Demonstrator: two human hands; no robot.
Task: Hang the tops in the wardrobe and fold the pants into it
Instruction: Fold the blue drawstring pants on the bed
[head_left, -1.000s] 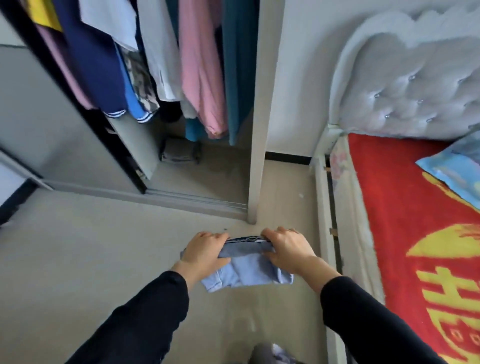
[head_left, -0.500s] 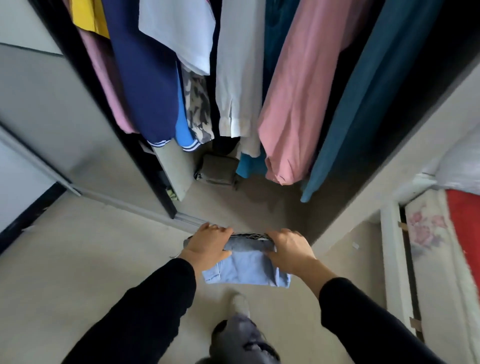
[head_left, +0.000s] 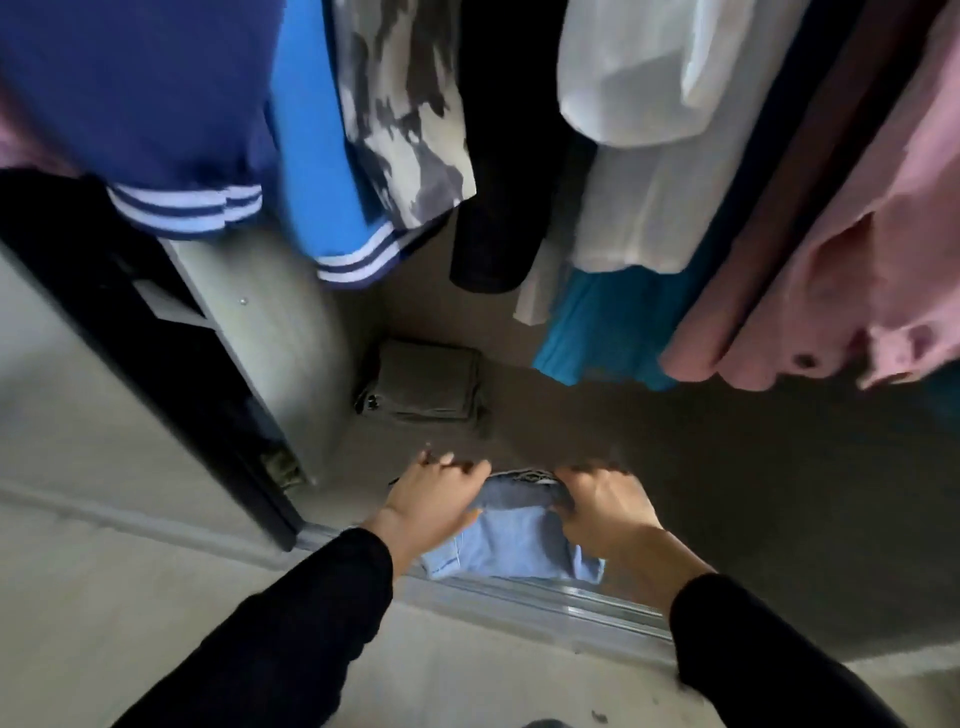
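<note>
Folded light blue jeans (head_left: 511, 540) are carried between both hands, just above the wardrobe's sliding track (head_left: 545, 597). My left hand (head_left: 434, 501) grips their left side and my right hand (head_left: 605, 506) grips their right side, fingers curled over the far edge. On the wardrobe floor (head_left: 649, 441) beyond the hands lies a folded grey-green pair of pants (head_left: 428, 384). Several tops hang above: navy (head_left: 140, 98), bright blue (head_left: 324, 171), camouflage (head_left: 402, 114), black (head_left: 504, 156), white (head_left: 660, 135), teal (head_left: 602, 327) and pink (head_left: 841, 270).
A dark wardrobe door edge (head_left: 156, 332) and grey inner side panel (head_left: 270, 332) stand on the left. The pale room floor (head_left: 130, 597) lies in front of the track. Hems of the hanging tops dangle low over the wardrobe floor.
I have moved closer to the wardrobe. The jeans and both hands have gone forward from over the room floor to above the track, at the wardrobe's opening. The grip is unchanged.
</note>
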